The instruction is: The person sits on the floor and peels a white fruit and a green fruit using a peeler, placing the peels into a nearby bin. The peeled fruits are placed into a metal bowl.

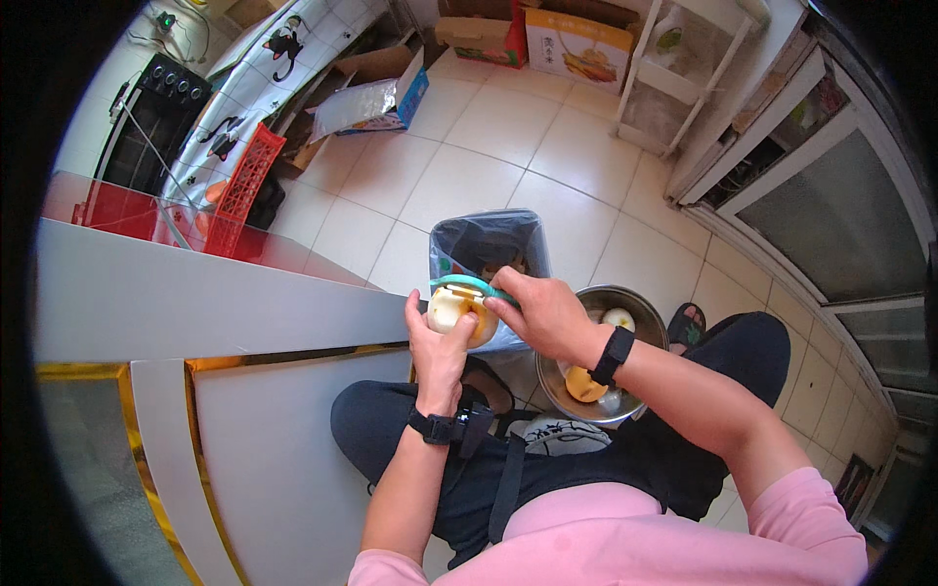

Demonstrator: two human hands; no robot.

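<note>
My left hand [442, 351] holds a partly peeled, round yellow-brown fruit [481, 331], its pale flesh showing on the left side. My right hand [546, 311] grips a teal-handled peeler [463, 280], whose head lies against the top of the fruit. Below both hands stands a bin with a clear plastic liner [544, 242], with some scraps inside. To the right, partly under my right forearm, a steel bowl [654, 311] holds a pale peeled fruit [619, 319] and a yellow-brown one [585, 384].
A grey-white panel [220, 286] lies close on the left, with a red plastic crate [245, 187] beyond it. Opened cardboard boxes [579, 47] stand at the back, near a white shelf rack [670, 80]. My sandalled foot [687, 326] is beside the bowl.
</note>
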